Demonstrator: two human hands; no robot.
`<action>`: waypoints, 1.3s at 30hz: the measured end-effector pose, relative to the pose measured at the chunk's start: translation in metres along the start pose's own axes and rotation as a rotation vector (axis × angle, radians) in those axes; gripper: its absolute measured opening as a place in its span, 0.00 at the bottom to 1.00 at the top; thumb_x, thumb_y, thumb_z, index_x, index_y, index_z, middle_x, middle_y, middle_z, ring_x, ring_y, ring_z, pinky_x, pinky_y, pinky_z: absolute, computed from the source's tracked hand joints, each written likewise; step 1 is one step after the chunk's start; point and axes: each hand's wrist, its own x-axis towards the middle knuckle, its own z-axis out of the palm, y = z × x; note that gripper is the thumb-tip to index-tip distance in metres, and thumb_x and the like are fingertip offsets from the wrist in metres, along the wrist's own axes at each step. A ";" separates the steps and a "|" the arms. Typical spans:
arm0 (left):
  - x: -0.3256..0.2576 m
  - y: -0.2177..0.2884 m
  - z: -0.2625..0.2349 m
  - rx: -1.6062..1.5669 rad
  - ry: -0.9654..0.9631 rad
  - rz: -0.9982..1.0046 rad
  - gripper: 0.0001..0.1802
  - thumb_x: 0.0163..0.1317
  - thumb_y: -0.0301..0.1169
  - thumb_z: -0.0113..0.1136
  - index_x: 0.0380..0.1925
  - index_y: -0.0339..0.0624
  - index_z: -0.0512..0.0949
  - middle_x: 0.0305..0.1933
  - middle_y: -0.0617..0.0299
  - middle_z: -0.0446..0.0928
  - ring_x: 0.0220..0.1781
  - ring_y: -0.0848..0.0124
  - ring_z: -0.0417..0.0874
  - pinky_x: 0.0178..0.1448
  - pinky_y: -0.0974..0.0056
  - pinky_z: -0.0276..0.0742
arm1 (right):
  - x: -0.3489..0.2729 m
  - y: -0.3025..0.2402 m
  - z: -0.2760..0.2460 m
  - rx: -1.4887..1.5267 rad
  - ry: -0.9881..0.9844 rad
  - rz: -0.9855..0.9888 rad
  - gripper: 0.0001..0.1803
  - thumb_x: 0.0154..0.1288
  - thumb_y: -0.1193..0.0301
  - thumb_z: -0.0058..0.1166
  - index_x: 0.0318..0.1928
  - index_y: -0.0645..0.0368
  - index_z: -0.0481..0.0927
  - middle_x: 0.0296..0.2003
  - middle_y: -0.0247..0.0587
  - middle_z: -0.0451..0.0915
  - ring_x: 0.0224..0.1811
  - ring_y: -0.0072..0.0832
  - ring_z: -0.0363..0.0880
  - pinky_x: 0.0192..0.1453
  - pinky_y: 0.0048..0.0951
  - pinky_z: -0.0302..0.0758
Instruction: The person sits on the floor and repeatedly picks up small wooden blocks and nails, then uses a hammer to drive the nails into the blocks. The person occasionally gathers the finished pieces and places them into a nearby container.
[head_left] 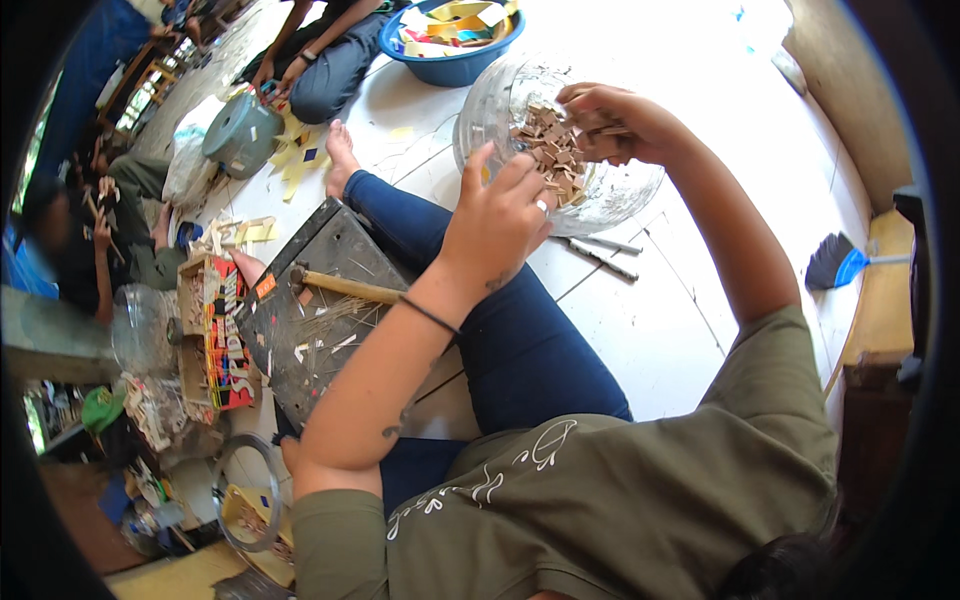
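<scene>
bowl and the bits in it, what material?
Bowl: looks like clear plastic, though glass is possible; see-through wall with glare. Small pieces: probably wood, flat brown matte rectangles. The right hand reaches among them; the left hand grips the rim.

Left hand (497, 222) grips rim of clear plastic bowl (620, 190) w/ small brown wood pieces (550, 150), right hand (612, 122) pinching some inside, hammer (345, 286) on dark board (320, 310) nearby.

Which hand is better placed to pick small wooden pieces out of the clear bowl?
The right hand, probably: its fingers are already in among the wooden pieces inside the clear bowl. The left hand only steadies the bowl's near rim.
</scene>
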 end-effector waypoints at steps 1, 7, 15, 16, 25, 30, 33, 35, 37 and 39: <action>0.007 -0.008 0.001 0.014 0.030 -0.004 0.15 0.48 0.34 0.70 0.37 0.49 0.80 0.47 0.69 0.77 0.63 0.68 0.72 0.73 0.46 0.52 | 0.000 -0.007 -0.004 0.067 0.026 -0.020 0.23 0.65 0.59 0.53 0.57 0.54 0.74 0.39 0.41 0.78 0.33 0.29 0.85 0.17 0.20 0.71; 0.044 -0.075 0.034 0.204 0.132 -0.098 0.21 0.56 0.42 0.65 0.49 0.48 0.79 0.57 0.64 0.74 0.73 0.63 0.61 0.76 0.45 0.47 | -0.002 -0.028 -0.031 0.311 -0.045 -0.387 0.29 0.70 0.56 0.49 0.64 0.61 0.68 0.53 0.50 0.77 0.46 0.35 0.81 0.48 0.34 0.82; 0.065 -0.109 0.055 0.152 -0.036 -0.361 0.42 0.63 0.46 0.55 0.74 0.46 0.53 0.80 0.51 0.45 0.81 0.51 0.41 0.80 0.45 0.39 | 0.033 -0.034 0.000 0.665 -0.524 -0.409 0.32 0.71 0.57 0.47 0.68 0.62 0.61 0.61 0.65 0.68 0.52 0.44 0.78 0.50 0.31 0.83; 0.057 -0.102 0.054 0.194 0.033 -0.364 0.42 0.63 0.45 0.56 0.74 0.44 0.53 0.80 0.50 0.44 0.81 0.51 0.40 0.80 0.46 0.39 | 0.037 -0.034 0.008 0.659 -0.513 -0.402 0.32 0.71 0.57 0.47 0.68 0.62 0.61 0.61 0.65 0.68 0.50 0.43 0.78 0.49 0.30 0.83; -0.146 0.007 -0.055 -0.534 -0.119 -0.310 0.23 0.62 0.42 0.62 0.55 0.43 0.77 0.54 0.55 0.77 0.60 0.58 0.75 0.66 0.53 0.68 | 0.072 0.000 0.155 0.465 -0.590 -0.105 0.30 0.71 0.54 0.44 0.67 0.55 0.64 0.53 0.48 0.74 0.44 0.33 0.79 0.28 0.25 0.81; -0.251 0.047 -0.123 -0.539 0.198 -0.695 0.18 0.59 0.30 0.65 0.50 0.42 0.80 0.47 0.58 0.82 0.51 0.59 0.80 0.58 0.56 0.73 | 0.098 0.025 0.296 0.054 -0.583 -0.007 0.23 0.64 0.65 0.55 0.57 0.61 0.74 0.31 0.39 0.79 0.25 0.20 0.79 0.16 0.21 0.68; -0.297 0.063 -0.141 -0.424 0.387 -0.896 0.15 0.59 0.26 0.64 0.47 0.40 0.81 0.44 0.57 0.83 0.48 0.60 0.82 0.56 0.59 0.74 | 0.118 0.041 0.367 -0.623 -0.597 -0.451 0.23 0.54 0.63 0.63 0.52 0.53 0.79 0.35 0.41 0.78 0.32 0.31 0.82 0.32 0.30 0.79; -0.319 0.074 -0.145 -0.345 0.542 -1.048 0.11 0.59 0.25 0.64 0.43 0.39 0.82 0.40 0.57 0.83 0.44 0.61 0.82 0.54 0.60 0.74 | 0.123 0.057 0.406 -0.950 -0.479 -0.825 0.24 0.50 0.62 0.64 0.51 0.49 0.81 0.41 0.45 0.77 0.37 0.40 0.83 0.41 0.37 0.81; -0.338 0.081 -0.147 -0.366 0.627 -1.113 0.12 0.58 0.23 0.63 0.43 0.37 0.81 0.40 0.57 0.83 0.44 0.61 0.82 0.53 0.61 0.74 | 0.130 0.066 0.430 -1.169 -0.468 -0.800 0.25 0.48 0.62 0.64 0.50 0.46 0.81 0.45 0.48 0.76 0.41 0.46 0.83 0.47 0.43 0.81; -0.354 0.082 -0.150 -0.329 0.650 -1.139 0.12 0.58 0.22 0.63 0.43 0.36 0.81 0.40 0.56 0.83 0.44 0.61 0.82 0.53 0.61 0.74 | 0.132 0.073 0.443 -1.311 -0.519 -0.824 0.23 0.50 0.59 0.64 0.49 0.47 0.81 0.48 0.46 0.74 0.45 0.44 0.82 0.47 0.43 0.81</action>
